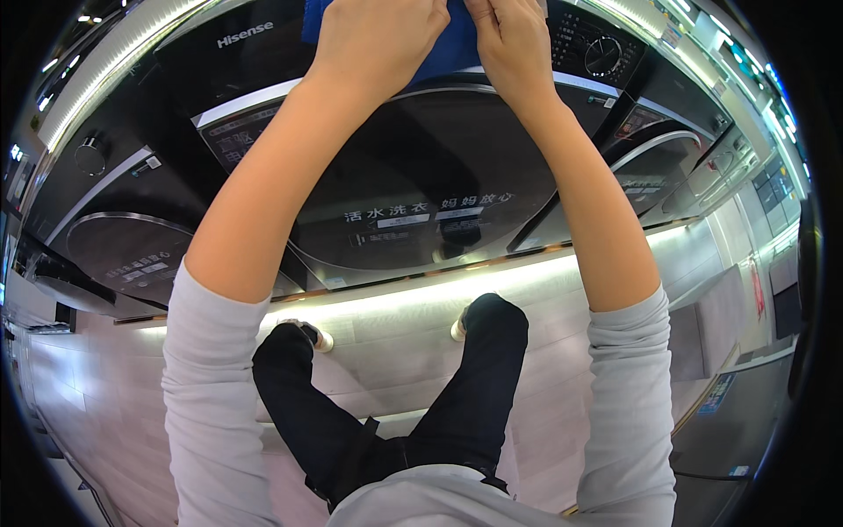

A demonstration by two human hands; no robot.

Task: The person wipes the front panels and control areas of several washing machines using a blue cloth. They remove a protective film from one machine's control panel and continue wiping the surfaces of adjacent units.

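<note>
At the top edge of the head view, a blue cloth (454, 49) hangs over the front of a dark Hisense front-loading washing machine (197, 72). My left hand (382, 39) grips the cloth from one side, its fingers curled in. Close beside it, my right hand (517, 43) pinches the same cloth with thumb and fingers. The picture's edge cuts off part of the fingers and the upper cloth. Below both hands lies the machine's round dark glass door (421, 165), which is closed and bears printed writing. A control dial (603, 56) sits right of my right hand.
Similar machines stand on both sides, one with a round door (132, 250) at left and another door (658, 158) at right. A lit strip (421, 283) runs along the base above the pale floor (369, 369). A grey appliance (731, 415) stands at lower right.
</note>
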